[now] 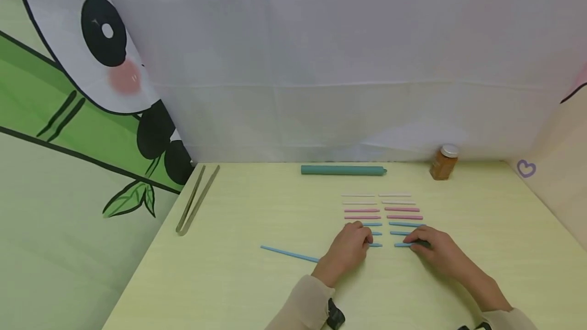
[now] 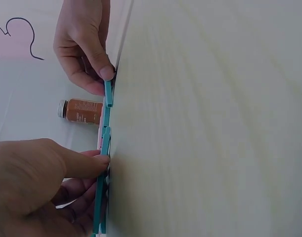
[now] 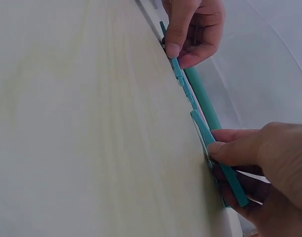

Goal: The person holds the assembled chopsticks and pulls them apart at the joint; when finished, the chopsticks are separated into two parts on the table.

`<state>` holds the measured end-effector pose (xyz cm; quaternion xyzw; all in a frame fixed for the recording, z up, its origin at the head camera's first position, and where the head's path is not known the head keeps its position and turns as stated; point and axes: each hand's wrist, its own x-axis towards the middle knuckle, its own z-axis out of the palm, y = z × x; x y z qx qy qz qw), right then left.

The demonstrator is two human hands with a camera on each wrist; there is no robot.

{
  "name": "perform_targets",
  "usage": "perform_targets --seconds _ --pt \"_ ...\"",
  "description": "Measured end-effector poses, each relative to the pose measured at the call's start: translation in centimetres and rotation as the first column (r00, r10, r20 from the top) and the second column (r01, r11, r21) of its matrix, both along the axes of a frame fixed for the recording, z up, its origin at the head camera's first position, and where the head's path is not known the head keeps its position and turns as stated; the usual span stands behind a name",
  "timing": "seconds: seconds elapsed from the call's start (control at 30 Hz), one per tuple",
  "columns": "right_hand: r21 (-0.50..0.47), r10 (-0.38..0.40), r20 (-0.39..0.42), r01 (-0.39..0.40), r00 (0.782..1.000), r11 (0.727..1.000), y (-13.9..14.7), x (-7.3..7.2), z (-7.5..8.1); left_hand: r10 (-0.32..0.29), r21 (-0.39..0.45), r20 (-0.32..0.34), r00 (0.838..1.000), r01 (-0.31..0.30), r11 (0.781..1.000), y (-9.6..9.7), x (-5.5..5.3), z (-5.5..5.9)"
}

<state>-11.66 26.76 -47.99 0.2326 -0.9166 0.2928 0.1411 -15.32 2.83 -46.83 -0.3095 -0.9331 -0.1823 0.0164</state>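
Observation:
My left hand (image 1: 347, 248) pinches a blue stick (image 1: 376, 245) between thumb and fingers, at the near end of the left column of sticks. Opposite it, my right hand (image 1: 439, 254) pinches another blue stick (image 1: 402, 245) at the near end of the right column. In the right wrist view this blue stick (image 3: 233, 182) runs under the thumb, close over the table. Beyond both hands lie more blue sticks, then pink sticks (image 1: 362, 211) and thin white sticks (image 1: 396, 195), paired in rows. One loose blue stick (image 1: 289, 253) lies slanted, partly hidden by the left wrist.
A green cylinder (image 1: 344, 170) lies along the back of the pale table (image 1: 220, 289). Toward the back right stands a brown bottle (image 1: 443, 165) with a pale lid. Long V-shaped tongs (image 1: 198, 202) rest near the left edge. A white cloth (image 1: 321, 65) hangs behind.

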Motion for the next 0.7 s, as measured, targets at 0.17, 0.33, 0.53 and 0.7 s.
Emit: perform_targets --seconds 0.17,0.33,0.53,0.7 --pt "0.0 0.017 -0.038 -0.017 0.999 1.0 0.0 -0.1 -0.2 0.015 -0.025 -0.014 1.0 -0.015 1.0 0.2 0.1 0.0" --pt "0.004 0.02 -0.068 -0.019 0.997 1.0 -0.4 -0.1 0.0 -0.005 -0.044 -0.087 0.996 0.001 0.999 -0.1 0.2 0.2" --pt "-0.032 0.0 -0.048 -0.002 0.999 0.999 -2.1 0.0 1.1 0.0 -0.004 -0.058 0.998 0.0 1.0 -1.6 0.4 1.7" --pt "-0.048 0.031 -0.014 -0.032 0.999 0.998 -4.2 -0.1 2.0 -0.007 0.073 0.054 0.998 0.003 0.997 -3.8 0.2 3.3"
